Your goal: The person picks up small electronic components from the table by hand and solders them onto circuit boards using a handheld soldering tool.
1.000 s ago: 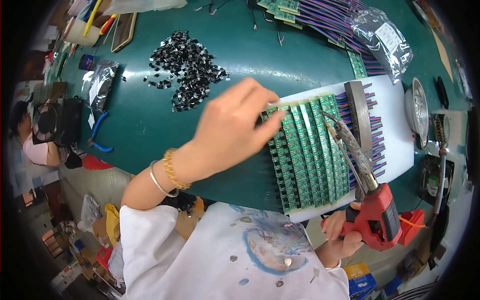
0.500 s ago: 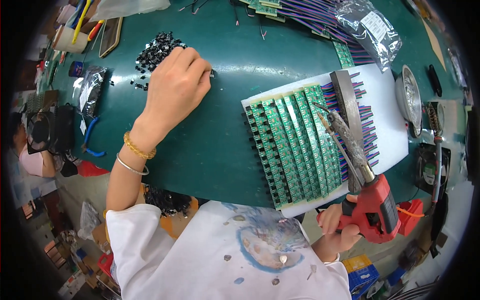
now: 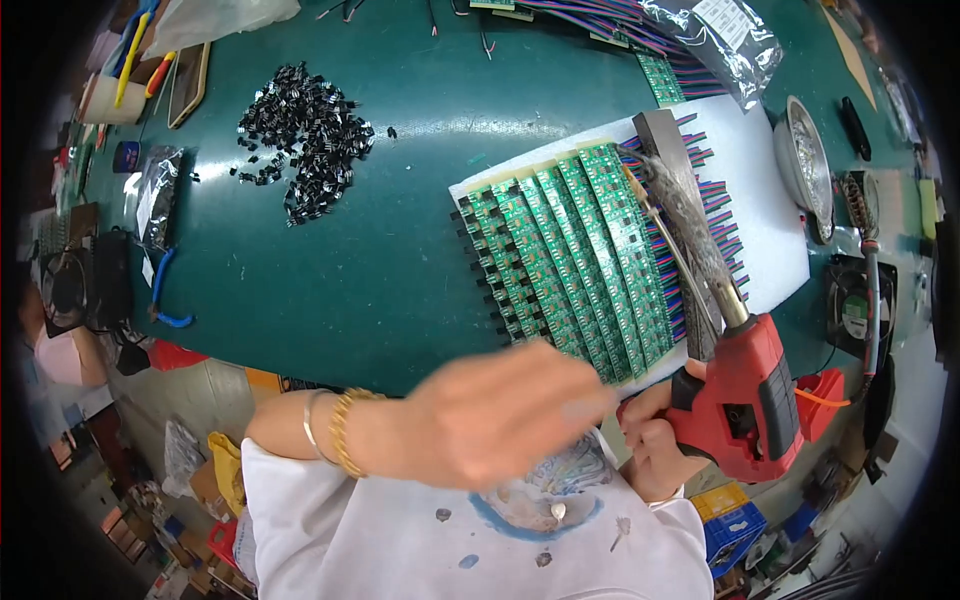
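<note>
My right hand (image 3: pixel 655 445) grips the handle of a red soldering gun (image 3: pixel 760 405). Its long, dirty barrel and thin feed tube point up and left, with the tip above the top of a row of green circuit board strips (image 3: pixel 570 255). Small black components line the strips' left side. A grey metal bar (image 3: pixel 661 140) lies across the coloured wires (image 3: pixel 725 215) at their right. My left hand (image 3: pixel 510 415) is over the table's near edge, just below the strips; motion smears its fingers, so what they hold, if anything, is unclear.
White foam (image 3: pixel 775 235) lies under the strips. A pile of small black components (image 3: pixel 310 130) is spread at the left. Around the table are a metal bowl (image 3: pixel 803 165), blue-handled pliers (image 3: pixel 161 295), a silvery bag (image 3: pixel 160 200), a plastic bag (image 3: pixel 735 45) and a fan (image 3: pixel 853 310).
My left hand has swung from the black component pile down and right to the near edge of the strips. The soldering gun remains in my right hand over the strips.
</note>
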A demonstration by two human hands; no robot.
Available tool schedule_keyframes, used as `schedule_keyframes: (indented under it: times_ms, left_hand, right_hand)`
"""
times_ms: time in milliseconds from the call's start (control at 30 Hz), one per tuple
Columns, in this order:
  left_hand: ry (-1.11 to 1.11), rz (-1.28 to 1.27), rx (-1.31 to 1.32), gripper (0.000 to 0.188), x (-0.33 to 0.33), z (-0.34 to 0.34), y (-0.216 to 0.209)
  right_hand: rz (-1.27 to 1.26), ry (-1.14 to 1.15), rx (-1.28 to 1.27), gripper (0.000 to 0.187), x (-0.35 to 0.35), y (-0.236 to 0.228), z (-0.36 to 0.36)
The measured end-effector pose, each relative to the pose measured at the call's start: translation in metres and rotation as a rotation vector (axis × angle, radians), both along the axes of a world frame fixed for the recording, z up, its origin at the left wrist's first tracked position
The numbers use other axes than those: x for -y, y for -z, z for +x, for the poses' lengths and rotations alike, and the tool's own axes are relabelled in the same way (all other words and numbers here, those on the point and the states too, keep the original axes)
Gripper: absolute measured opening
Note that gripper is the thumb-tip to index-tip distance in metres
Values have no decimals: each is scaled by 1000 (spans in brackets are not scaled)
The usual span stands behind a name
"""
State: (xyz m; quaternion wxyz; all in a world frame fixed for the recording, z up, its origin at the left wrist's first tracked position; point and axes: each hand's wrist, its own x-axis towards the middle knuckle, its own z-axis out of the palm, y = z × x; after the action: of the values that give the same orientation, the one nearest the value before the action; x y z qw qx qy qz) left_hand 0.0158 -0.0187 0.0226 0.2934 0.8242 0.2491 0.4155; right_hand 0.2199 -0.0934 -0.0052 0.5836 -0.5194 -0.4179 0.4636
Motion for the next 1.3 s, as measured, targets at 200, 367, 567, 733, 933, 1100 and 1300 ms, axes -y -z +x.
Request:
schedule_keyframes:
  times_ms: [200,367,567,733,933,1100,1300]
  left_hand:
    - [-18,67,54,36,12,25,6]
    - [-18,124,-42,31,12,23,5]
    - [-5,224,-102,30,8,19,7]
    - [-72,184,-275,33,-1,0,-9]
    - [-484,-5,-209,16,-57,-20,22]
    - [-511,-32,-235,16,-62,-23,33]
    - [-507,-65,-255,15,-64,-22,32]
  right_hand:
    - [-244,205,126,62,-1,-17,-15]
    - [-46,-160,343,63,11,7,24]
    - [186,-317,727,64,4,4,30]
    - [462,-399,1083,57,-3,9,29]
    - [74,2,43,60,6,20,11]
    - [-1,-49,-7,62,1,24,20]
    - [-86,-78,-70,66,21,19,28]
